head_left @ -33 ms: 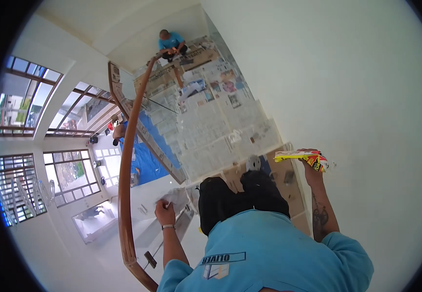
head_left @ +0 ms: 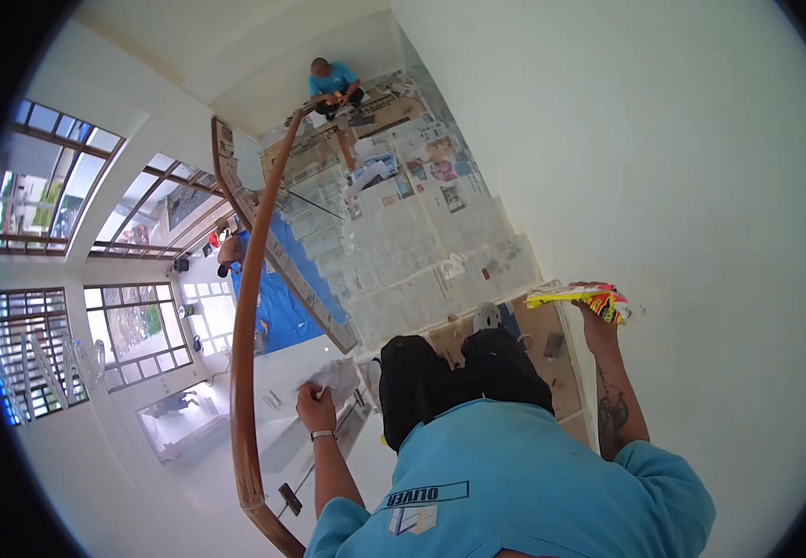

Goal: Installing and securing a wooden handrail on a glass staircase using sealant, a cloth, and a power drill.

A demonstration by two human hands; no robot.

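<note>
My right hand (head_left: 596, 314) grips a red, yellow and white printed package (head_left: 598, 299), which looks flattened along its yellow edge. It is held up beside the white wall (head_left: 728, 232), close to small pale marks on its surface. My left hand (head_left: 314, 407) is closed, with the fingers curled in. A crumpled whitish sheet (head_left: 338, 376) lies right at its fingertips; whether the fingers pinch it or something smaller I cannot tell. The wooden handrail (head_left: 243, 372) runs to the left of that hand.
Newspaper-covered stairs (head_left: 403, 251) rise ahead of my legs, with cardboard (head_left: 559, 372) by my feet. On the upper landing a co-worker (head_left: 333, 84) crouches. Another person (head_left: 229, 253) bends over a blue tarp (head_left: 282, 302) beyond the railing. Windows (head_left: 138, 312) line the left.
The view has shifted slightly, moving the stairs and handrail a little in the picture. Both hands keep nearly the same pose, and the right still grips the package.
</note>
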